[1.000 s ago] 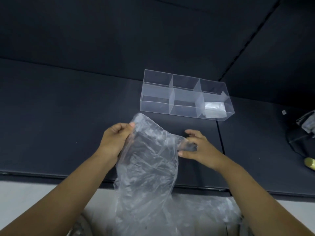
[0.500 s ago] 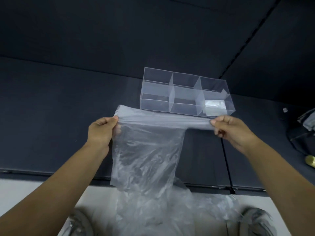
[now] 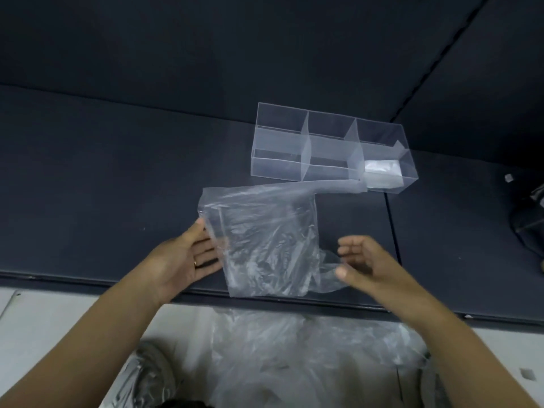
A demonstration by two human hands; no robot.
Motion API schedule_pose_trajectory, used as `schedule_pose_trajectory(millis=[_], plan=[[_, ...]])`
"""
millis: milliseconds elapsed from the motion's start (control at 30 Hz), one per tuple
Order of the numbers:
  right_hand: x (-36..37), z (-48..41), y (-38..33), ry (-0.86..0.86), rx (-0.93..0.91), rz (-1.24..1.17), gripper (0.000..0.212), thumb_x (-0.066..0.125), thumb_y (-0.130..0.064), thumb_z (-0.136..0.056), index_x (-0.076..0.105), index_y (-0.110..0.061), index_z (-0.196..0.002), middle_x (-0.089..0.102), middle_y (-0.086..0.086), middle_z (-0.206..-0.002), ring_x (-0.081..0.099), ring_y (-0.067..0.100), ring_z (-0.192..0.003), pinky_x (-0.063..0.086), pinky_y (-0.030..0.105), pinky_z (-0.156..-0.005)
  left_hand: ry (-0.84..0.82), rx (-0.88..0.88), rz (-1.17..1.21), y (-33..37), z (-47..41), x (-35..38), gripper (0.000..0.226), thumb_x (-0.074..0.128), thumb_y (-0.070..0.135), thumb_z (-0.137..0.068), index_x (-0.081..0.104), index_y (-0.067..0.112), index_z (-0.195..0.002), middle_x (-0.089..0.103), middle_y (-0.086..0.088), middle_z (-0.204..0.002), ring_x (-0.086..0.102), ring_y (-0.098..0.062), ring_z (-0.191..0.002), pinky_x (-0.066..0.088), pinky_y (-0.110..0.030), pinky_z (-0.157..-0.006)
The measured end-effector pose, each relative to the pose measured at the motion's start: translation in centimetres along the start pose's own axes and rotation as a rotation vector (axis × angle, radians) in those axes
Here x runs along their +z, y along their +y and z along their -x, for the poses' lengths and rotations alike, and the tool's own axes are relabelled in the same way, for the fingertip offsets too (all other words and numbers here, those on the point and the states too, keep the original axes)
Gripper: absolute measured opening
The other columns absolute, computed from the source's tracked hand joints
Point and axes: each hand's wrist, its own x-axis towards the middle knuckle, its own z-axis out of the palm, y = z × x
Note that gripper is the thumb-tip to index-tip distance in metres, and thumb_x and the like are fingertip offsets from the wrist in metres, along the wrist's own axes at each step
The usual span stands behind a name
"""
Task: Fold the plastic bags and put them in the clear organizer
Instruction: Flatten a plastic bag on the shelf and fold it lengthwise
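Observation:
A clear plastic bag (image 3: 265, 240) lies spread on the dark table (image 3: 103, 187), one handle stretched right toward the clear organizer (image 3: 282, 145). My left hand (image 3: 188, 257) rests flat at the bag's left edge, fingers apart and partly under the film. To the bag's right hovers my right hand (image 3: 365, 263), fingers curled loosely and holding nothing, just touching the bag's lower right corner. The organizer has several compartments; a folded bag (image 3: 382, 169) sits in its near right one.
A heap of more clear bags (image 3: 309, 354) lies below the table's front edge, on my lap. A dark object with a cable (image 3: 530, 219) sits at the right edge of the table. A seam (image 3: 393, 231) runs across the tabletop right of the bag.
Both hands held the bag stretched in the air by its top edge; now the bag lies flat on the table, released, and both hands have come down to its sides.

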Motion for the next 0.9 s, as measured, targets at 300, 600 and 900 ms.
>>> schedule_pose_trajectory(millis=[300,600,900], plan=[[2.5,-0.1,3.4,0.527,0.067,-0.343,0.027,0.066,-0.016,-0.088,0.066,-0.017,-0.061,0.059,-0.004,-0.054,0.052,0.012,-0.055,0.046,0.022,-0.056,0.126,0.075,0.035,-2.3,1.1,1.5,0.015,0.051,0.012,-0.098,0.064,0.005,-0.098,0.074,-0.010,-0.094,0.072,-0.020,-0.084,0.056,-0.030,-0.068],[-0.7,-2.1,5.2,0.678,0.236,-0.378,0.035,0.063,-0.037,-0.091,0.058,-0.014,-0.064,0.051,-0.007,-0.043,0.040,0.003,-0.034,0.038,0.016,-0.038,0.291,0.183,0.009,-0.1,-0.3,2.1,0.020,0.053,0.027,-0.098,0.060,0.009,-0.092,0.070,-0.011,-0.090,0.071,-0.021,-0.078,0.057,-0.027,-0.058],[-0.3,-2.6,5.6,0.716,0.256,-0.368,0.033,0.059,-0.035,-0.093,0.059,-0.013,-0.069,0.057,-0.001,-0.051,0.044,0.004,-0.035,0.039,0.023,-0.041,-0.208,-0.035,0.124,-3.8,2.5,2.2,0.024,0.071,0.028,-0.074,0.073,0.010,-0.090,0.069,-0.012,-0.114,0.066,-0.024,-0.107,0.058,-0.032,-0.078]])
